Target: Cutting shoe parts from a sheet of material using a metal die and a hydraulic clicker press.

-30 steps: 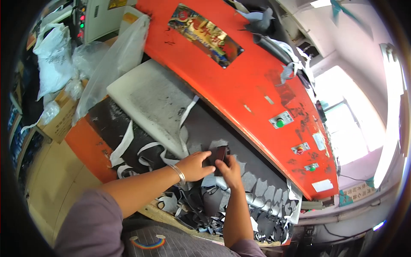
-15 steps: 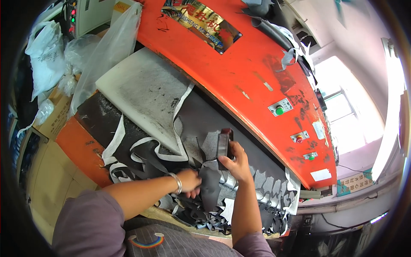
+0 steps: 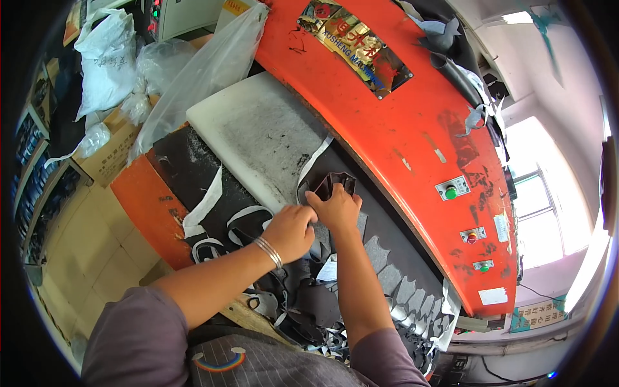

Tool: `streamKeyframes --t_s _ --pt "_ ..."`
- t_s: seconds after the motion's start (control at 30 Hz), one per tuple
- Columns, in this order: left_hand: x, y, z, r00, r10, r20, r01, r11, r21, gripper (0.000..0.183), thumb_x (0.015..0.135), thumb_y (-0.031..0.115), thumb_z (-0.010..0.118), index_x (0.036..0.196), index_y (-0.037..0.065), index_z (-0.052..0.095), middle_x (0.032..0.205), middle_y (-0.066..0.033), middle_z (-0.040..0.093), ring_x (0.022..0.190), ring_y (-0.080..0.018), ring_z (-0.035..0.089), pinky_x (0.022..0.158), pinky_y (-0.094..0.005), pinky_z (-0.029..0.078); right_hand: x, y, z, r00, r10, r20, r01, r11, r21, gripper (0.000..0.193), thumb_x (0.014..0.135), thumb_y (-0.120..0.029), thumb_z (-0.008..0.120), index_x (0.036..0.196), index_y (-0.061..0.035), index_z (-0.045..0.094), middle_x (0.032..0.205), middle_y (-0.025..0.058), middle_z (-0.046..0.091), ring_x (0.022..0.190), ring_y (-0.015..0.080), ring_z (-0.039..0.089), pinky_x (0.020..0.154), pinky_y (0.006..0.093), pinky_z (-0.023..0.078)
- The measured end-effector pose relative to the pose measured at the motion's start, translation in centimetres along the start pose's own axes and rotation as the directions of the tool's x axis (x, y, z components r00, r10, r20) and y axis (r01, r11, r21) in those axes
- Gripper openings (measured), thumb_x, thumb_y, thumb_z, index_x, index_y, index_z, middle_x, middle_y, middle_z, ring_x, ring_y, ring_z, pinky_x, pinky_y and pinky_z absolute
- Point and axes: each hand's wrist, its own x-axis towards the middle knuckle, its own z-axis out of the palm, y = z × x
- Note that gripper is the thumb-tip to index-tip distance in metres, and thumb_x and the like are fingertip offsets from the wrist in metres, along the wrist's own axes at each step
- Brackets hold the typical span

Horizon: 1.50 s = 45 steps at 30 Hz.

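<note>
My right hand (image 3: pixel 338 208) grips a dark reddish-brown cutting die (image 3: pixel 334 184), an open-walled metal shape, at the near edge of the grey-stained white board (image 3: pixel 258 122). The die is over the dark sheet material (image 3: pixel 371 200). Close beside it, my left hand (image 3: pixel 293 231), with bangles on the wrist, is closed with curled fingers. Whatever it may hold is hidden. Below both hands lie cut grey pieces and dark scraps (image 3: pixel 316 303). White-edged offcut strips (image 3: pixel 206 203) curl to the left of my left hand.
An orange-red press beam (image 3: pixel 400 142) spans above the work surface, with green and red buttons on its face. Clear plastic sheeting (image 3: pixel 206 77), a white sack (image 3: pixel 106 61) and a cardboard box (image 3: pixel 113 145) stand at the left. Loose scraps (image 3: pixel 445 39) lie on top of the beam.
My right hand has carried the die up and tilted it over, near the white board's edge. The left hand has risen from the dark scraps to beside the right hand. The view has shifted.
</note>
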Motion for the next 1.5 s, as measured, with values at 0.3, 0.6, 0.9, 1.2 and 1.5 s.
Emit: streamKeyframes --t_s 0.3,0.6,0.9,1.2,1.5 --pt "1.4 -3.1 2.4 0.994 -0.11 0.003 0.108 0.984 0.144 0.046 0.074 0.007 0.055 0.118 0.004 0.045 0.117 -0.0196 0.056 0.122 -0.0386 0.044 0.108 -0.0505 0.024 -0.2 8.6 1.8 0.946 0.272 -0.174 -0.089 0.737 0.67 0.049 0.085 -0.027 0.064 0.125 -0.0004 0.055 0.114 0.0191 0.064 0.108 0.0309 0.06 0.093 0.0375 0.046" --pt "1.9 -2.8 3.8 0.995 -0.081 0.052 0.066 0.968 0.241 0.05 0.074 0.01 0.055 0.122 0.006 0.041 0.125 -0.019 0.056 0.134 -0.0372 0.032 0.111 -0.0573 0.01 -1.3 11.0 5.8 0.977 0.075 -0.201 0.095 0.691 0.717 0.052 0.079 -0.004 0.055 0.131 0.0015 0.049 0.122 0.0212 0.06 0.119 0.0295 0.056 0.101 0.0346 0.041" --pt "3.0 -2.8 3.8 0.982 -0.185 0.027 0.178 0.969 0.173 0.054 0.071 0.008 0.055 0.123 0.007 0.039 0.133 -0.0221 0.049 0.135 -0.0374 0.031 0.111 -0.0532 0.012 -2.6 11.1 5.9 0.956 0.032 -0.292 0.163 0.769 0.618 0.049 0.079 -0.006 0.057 0.128 -0.0007 0.053 0.117 0.0218 0.062 0.113 0.0311 0.059 0.097 0.0385 0.045" --pt "2.3 -3.3 3.3 0.99 -0.139 0.038 0.127 0.964 0.235 0.05 0.073 0.008 0.055 0.12 0.006 0.038 0.136 -0.0228 0.046 0.135 -0.0387 0.031 0.112 -0.0512 0.014 4.3 4.4 -1.1 0.697 -0.679 -0.23 0.688 0.724 -0.049 0.035 0.079 -0.005 0.058 0.114 -0.0077 0.063 0.12 0.0096 0.062 0.114 0.0292 0.055 0.097 0.0381 0.043" --pt "1.7 -3.4 3.7 0.98 -0.2 0.004 0.199 0.976 0.086 0.048 0.076 0.005 0.054 0.12 0.004 0.037 0.13 -0.0208 0.049 0.134 -0.0354 0.033 0.112 -0.0481 0.015 7.5 3.7 -3.3 0.809 -0.586 -0.042 0.579 0.808 -0.108 0.012 0.08 -0.022 0.063 0.08 -0.0108 0.066 0.081 0.0085 0.065 0.084 0.0283 0.064 0.072 0.0412 0.051"
